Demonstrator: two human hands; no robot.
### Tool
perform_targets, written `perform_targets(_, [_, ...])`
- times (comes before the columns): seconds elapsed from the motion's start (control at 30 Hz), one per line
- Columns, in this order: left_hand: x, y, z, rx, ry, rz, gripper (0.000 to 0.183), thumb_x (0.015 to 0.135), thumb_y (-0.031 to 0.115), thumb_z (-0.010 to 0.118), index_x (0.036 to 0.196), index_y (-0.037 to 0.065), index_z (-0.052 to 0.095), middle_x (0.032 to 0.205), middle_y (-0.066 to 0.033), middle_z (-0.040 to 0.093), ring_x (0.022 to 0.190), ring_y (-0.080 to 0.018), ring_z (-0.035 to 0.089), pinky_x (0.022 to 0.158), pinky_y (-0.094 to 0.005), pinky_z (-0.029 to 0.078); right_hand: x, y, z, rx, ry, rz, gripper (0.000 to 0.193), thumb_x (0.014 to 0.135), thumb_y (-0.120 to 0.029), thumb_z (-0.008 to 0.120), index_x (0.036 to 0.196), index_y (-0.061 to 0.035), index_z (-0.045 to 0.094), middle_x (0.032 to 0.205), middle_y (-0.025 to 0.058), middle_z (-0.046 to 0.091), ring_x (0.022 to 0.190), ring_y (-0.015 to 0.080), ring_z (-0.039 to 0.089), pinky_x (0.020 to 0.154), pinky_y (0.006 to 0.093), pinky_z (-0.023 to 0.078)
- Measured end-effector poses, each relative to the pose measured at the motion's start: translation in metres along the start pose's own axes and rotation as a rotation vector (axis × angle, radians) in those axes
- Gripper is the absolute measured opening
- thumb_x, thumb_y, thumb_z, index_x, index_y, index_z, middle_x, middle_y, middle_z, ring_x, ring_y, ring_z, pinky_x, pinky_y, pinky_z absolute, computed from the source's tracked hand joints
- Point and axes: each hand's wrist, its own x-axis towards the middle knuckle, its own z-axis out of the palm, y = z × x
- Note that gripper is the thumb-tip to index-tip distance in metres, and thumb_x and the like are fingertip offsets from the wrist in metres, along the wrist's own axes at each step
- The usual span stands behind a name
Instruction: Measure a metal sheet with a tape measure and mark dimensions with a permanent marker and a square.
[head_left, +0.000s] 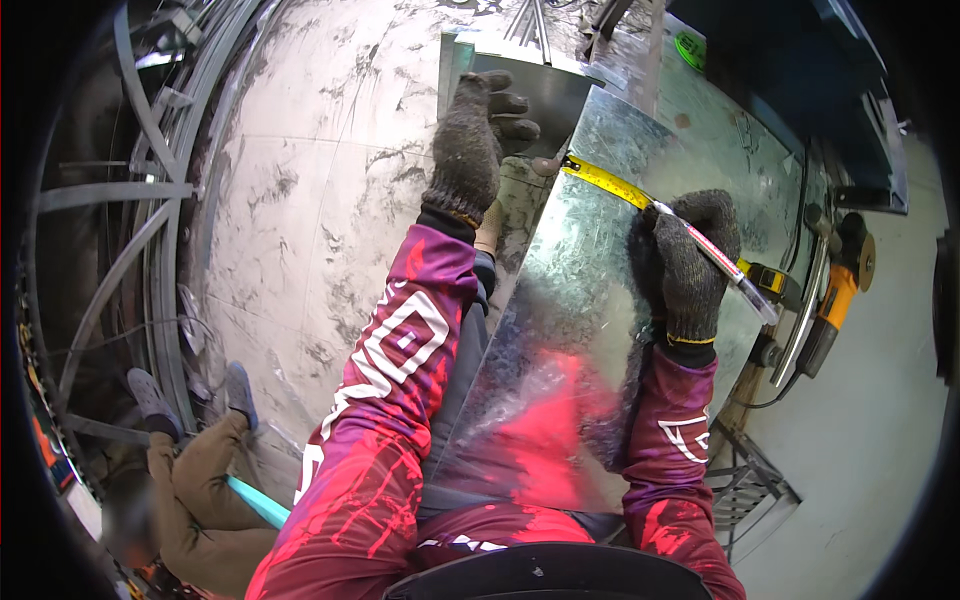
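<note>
My left hand [470, 150], in a dark grey knit glove, is held just off the left edge of a shiny metal sheet [560, 260]. Its fingers are apart and I see nothing in them. A yellow tape measure [610, 182] lies across the sheet, its end at that left edge and its case to the right of my other hand. My right hand [695, 265], gloved alike, is closed round a white marker pen [715, 250] with red print, over the tape. Whether it also grips the tape is hidden.
An orange angle grinder [835, 305] lies right of the sheet, beside a metal bar [803, 320]. A green round thing [690, 48] sits at the far right. Long metal profiles [175, 200] lie at left. A person's brown-trousered legs [205, 500] are at lower left.
</note>
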Motion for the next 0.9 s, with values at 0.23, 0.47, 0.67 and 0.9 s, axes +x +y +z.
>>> perform_targets(0.23, [0.005,-0.011,-0.002,0.013,0.009,-0.007,0.053,0.104,0.051,0.045,0.121,0.003,0.059,0.097,-0.0103,0.064,0.079,-0.0238,0.067,0.076,-0.0372,0.057,-0.005,-0.005,0.011,0.373,0.033,0.084,0.014,0.087,-0.003,0.068,0.090,-0.0009,0.055,0.083,0.0072,0.058,0.075,0.0155,0.061,0.072,0.0317,0.055])
perform_targets(0.47, [0.003,-0.007,-0.008,0.052,-0.059,-0.013,0.062,0.103,0.056,0.045,0.130,0.000,0.055,0.108,-0.0159,0.066,0.089,-0.0270,0.069,0.084,-0.0406,0.056,-0.004,0.000,0.005,0.085,0.046,-0.053,0.015,0.087,-0.001,0.069,0.091,-0.0040,0.054,0.083,0.0067,0.059,0.074,0.0170,0.059,0.071,0.0317,0.054])
perform_targets(0.67, [0.057,-0.040,-0.011,-0.533,-0.173,-0.171,0.031,0.098,0.040,0.060,0.092,0.010,0.060,0.067,0.0024,0.052,0.050,-0.0094,0.049,0.045,-0.0248,0.044,-0.007,-0.025,0.019,0.499,0.070,0.254,0.017,0.085,0.001,0.067,0.090,-0.0070,0.054,0.077,0.0075,0.058,0.068,0.0178,0.061,0.062,0.0306,0.056])
perform_targets(0.9, [0.024,-0.022,0.010,-0.112,0.048,-0.094,0.035,0.100,0.045,0.051,0.093,0.012,0.060,0.073,-0.0014,0.057,0.052,-0.0116,0.052,0.045,-0.0248,0.042,0.003,-0.009,0.011,0.497,0.097,0.197,0.019,0.084,0.004,0.067,0.093,-0.0066,0.053,0.081,0.0113,0.061,0.070,0.0199,0.063,0.064,0.0332,0.058])
